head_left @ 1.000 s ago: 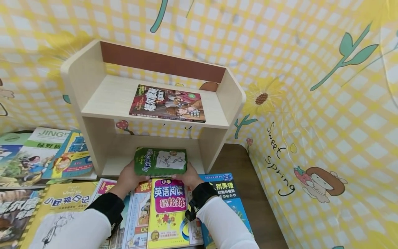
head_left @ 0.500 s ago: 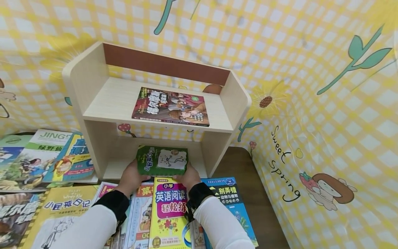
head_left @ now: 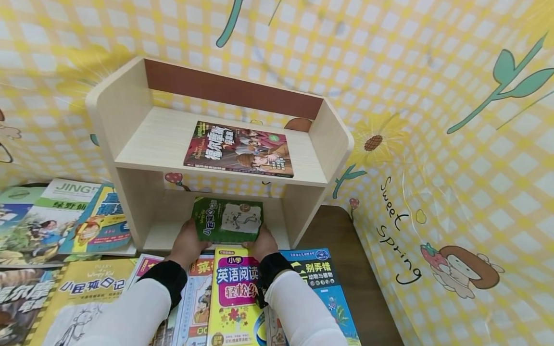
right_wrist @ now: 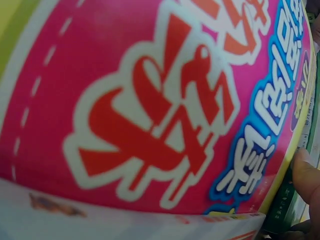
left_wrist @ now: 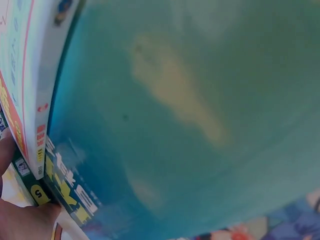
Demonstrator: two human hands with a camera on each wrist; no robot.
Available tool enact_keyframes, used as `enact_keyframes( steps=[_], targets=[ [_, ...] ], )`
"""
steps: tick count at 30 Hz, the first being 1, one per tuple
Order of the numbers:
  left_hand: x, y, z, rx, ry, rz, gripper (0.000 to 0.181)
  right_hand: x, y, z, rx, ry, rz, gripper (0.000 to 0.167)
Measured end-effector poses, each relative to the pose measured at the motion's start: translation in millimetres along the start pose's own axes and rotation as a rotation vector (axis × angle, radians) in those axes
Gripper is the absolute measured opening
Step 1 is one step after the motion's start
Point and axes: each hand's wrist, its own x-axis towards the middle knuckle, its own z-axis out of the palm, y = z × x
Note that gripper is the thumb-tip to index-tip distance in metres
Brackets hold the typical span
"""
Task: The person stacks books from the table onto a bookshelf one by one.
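Observation:
A green book (head_left: 229, 220) with a stick-figure drawing on its cover is held at the opening of the shelf's lower compartment. My left hand (head_left: 189, 245) grips its left edge, and my right hand (head_left: 263, 244) grips its right edge. Most of the fingers are hidden under the book. In the left wrist view, the thumb (left_wrist: 27, 220) lies by a green spine (left_wrist: 36, 192). The right wrist view shows the other thumb (right_wrist: 306, 177) against the green edge, with a yellow-and-pink book (right_wrist: 165, 110) filling most of that picture.
The pale wooden bookshelf (head_left: 318, 218) bears a comic-style book (head_left: 240, 149) flat on its upper board. Several books lie before it, among them a yellow one (head_left: 235, 293) and a blue one (head_left: 326, 283). More books (head_left: 65, 216) lie left. A patterned cloth (head_left: 433, 144) hangs behind and right.
Both hands have moved the green book slightly forward, deeper into the lower compartment, and its cover now shows more fully. The head view has shifted a little.

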Motion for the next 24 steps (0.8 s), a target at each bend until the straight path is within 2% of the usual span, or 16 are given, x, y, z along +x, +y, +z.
enact_keyframes(
  steps=[7, 12, 16, 19, 24],
  targets=[
    [-0.3, 3.5, 2.2, -0.001, -0.023, -0.036, 0.08, -3.0, 1.2, 0.3, 0.026, 0.011, 0.044, 0.083],
    [-4.9, 3.7, -2.3, 0.033, -0.047, -0.014, 0.08, -6.0, 2.0, -0.1, 0.066, 0.008, 0.049, 0.083],
    [-8.8, -1.9, -12.3, 0.045, -0.042, 0.073, 0.081, -11.6, -2.7, -9.7, 0.17, -0.031, 0.025, 0.085],
    [-14.9, -3.6, -23.9, 0.091, -0.023, 0.133, 0.086, -20.8, -7.3, -24.2, 0.226, -0.073, -0.036, 0.084],
    [-33.9, 0.1, -38.6, 0.131, -0.029, 0.21, 0.092, -48.1, -2.9, -54.8, 0.188, -0.113, -0.14, 0.081]
  ],
)
